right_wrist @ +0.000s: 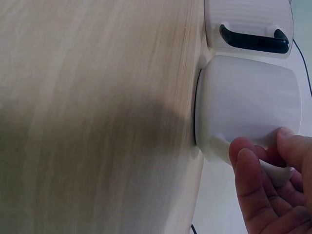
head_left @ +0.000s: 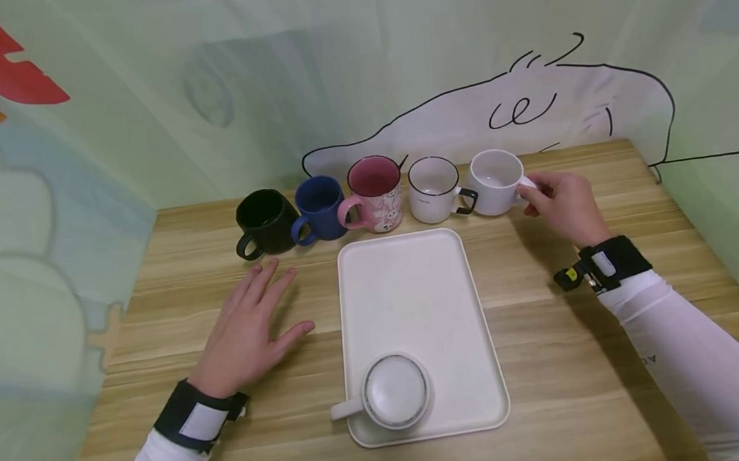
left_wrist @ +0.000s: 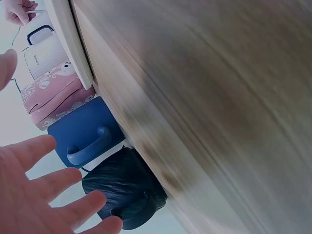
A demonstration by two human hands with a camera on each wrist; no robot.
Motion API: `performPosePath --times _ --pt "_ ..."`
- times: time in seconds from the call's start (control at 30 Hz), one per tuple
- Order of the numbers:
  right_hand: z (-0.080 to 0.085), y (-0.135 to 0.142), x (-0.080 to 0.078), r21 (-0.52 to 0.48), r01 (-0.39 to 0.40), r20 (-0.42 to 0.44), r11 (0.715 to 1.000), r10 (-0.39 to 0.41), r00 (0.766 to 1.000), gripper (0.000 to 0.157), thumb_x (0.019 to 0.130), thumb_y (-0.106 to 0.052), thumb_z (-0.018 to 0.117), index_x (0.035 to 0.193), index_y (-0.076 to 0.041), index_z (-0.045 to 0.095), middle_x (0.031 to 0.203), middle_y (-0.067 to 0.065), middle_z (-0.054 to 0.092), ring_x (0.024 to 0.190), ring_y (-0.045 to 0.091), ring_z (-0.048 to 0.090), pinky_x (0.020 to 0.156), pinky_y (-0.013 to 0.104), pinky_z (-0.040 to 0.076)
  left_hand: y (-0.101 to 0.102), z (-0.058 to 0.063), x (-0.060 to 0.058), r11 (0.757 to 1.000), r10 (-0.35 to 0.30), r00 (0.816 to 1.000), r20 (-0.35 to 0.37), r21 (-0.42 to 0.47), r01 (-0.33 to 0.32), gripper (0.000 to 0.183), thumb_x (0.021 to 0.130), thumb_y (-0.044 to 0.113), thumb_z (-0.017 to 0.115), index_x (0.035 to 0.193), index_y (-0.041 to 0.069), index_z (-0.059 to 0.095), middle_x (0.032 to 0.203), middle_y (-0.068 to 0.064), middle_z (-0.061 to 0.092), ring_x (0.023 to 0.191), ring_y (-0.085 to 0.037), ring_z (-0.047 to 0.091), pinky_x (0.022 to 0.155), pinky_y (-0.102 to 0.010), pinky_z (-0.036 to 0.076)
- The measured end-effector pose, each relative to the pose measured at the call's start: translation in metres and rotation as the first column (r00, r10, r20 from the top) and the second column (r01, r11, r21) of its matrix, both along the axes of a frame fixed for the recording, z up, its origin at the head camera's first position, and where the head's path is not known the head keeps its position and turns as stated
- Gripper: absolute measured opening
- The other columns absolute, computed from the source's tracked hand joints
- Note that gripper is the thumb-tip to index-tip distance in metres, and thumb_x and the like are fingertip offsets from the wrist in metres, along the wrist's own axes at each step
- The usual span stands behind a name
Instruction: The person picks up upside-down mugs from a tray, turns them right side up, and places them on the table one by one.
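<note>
At the right end of a row of mugs, my right hand (head_left: 563, 205) grips the handle of a plain white mug (head_left: 490, 191), which stands upright on the table. In the right wrist view, thumb and fingers curl round that mug's handle (right_wrist: 222, 146). My left hand (head_left: 244, 332) hovers over the left part of the table with fingers spread, holding nothing. It is nearest to the black mug (head_left: 273, 228). Beside that one stand a blue mug (head_left: 325, 215), a pink patterned mug (head_left: 387, 199) and a white mug with a black handle (head_left: 431, 204).
A white rectangular tray (head_left: 409, 290) lies on the wooden table (head_left: 555, 360) between the arms. Near its front left corner an upside-down white mug (head_left: 395, 391) rests, handle pointing left. A printed curtain (head_left: 264, 91) hangs behind the row of mugs.
</note>
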State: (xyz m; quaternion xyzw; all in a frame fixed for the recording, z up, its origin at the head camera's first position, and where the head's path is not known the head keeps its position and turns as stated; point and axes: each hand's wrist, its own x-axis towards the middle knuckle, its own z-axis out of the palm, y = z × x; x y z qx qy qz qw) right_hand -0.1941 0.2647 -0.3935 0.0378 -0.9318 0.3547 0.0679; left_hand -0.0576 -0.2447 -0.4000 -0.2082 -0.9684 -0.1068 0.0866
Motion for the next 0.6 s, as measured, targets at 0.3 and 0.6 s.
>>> performPosePath --times 0.3,0.6 --pt "-0.0013 0.0001 0.0015 0.010 0.009 0.022 1.000 -0.009 1.000 0.044 0.098 -0.037 0.061 0.125 -0.003 0.066 0.098 0.015 0.071 0.078 0.023 0.068 0.063 0.021 0.051 0.0002 0.0003 0.0011 1.000 0.002 1.000 0.004 0.005 -0.002 0.087 0.087 0.069 0.058 0.151 0.012 0.044 0.158 -0.017 0.031 0.142 -0.044 0.028 0.111 -0.060 0.025" --pt "0.0028 0.0017 0.0040 0.062 0.005 0.022 0.998 -0.006 1.000 0.047 0.098 -0.042 0.059 0.126 -0.004 0.065 0.100 0.014 0.070 0.076 0.023 0.068 0.061 0.025 0.051 0.0006 -0.0003 -0.0007 1.000 0.006 1.000 0.010 -0.003 -0.006 0.088 0.087 0.072 0.056 0.151 0.013 0.044 0.159 -0.016 0.030 0.142 -0.044 0.027 0.111 -0.060 0.024"
